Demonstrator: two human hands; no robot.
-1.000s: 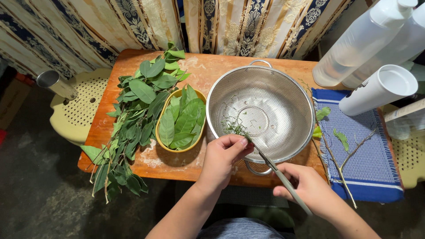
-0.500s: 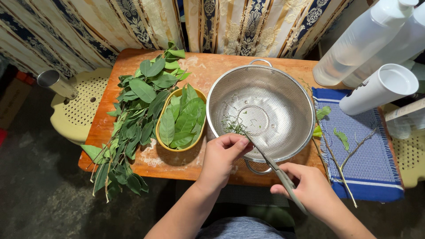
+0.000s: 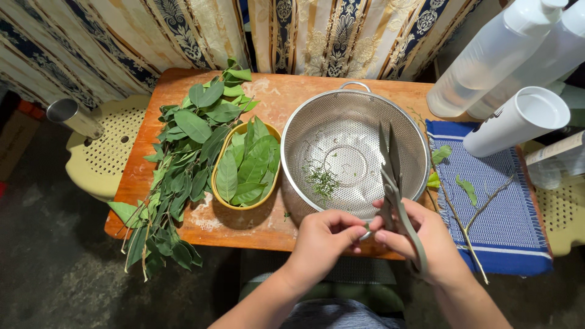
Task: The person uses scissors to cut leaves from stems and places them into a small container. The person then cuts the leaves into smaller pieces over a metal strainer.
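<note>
Scissors up over the colander, both your hands bunched at its near rim

Your right hand (image 3: 420,240) is wrapped around the handles of the grey scissors (image 3: 395,189), blades pointing up and away over the metal colander (image 3: 353,152) and nearly together. Your left hand (image 3: 323,237) is curled narrow, fingertips pinched right against the right hand's fingers; can't tell if there's anything in that pinch. A small heap of chopped green bits (image 3: 322,181) lies in the colander bottom. Just left of it sits the yellow bowl of picked leaves (image 3: 247,164), then the leafy branches (image 3: 183,164) on the wooden table (image 3: 286,91). Bare stems (image 3: 466,213) lie on the blue cloth (image 3: 506,213) at right.
</note>
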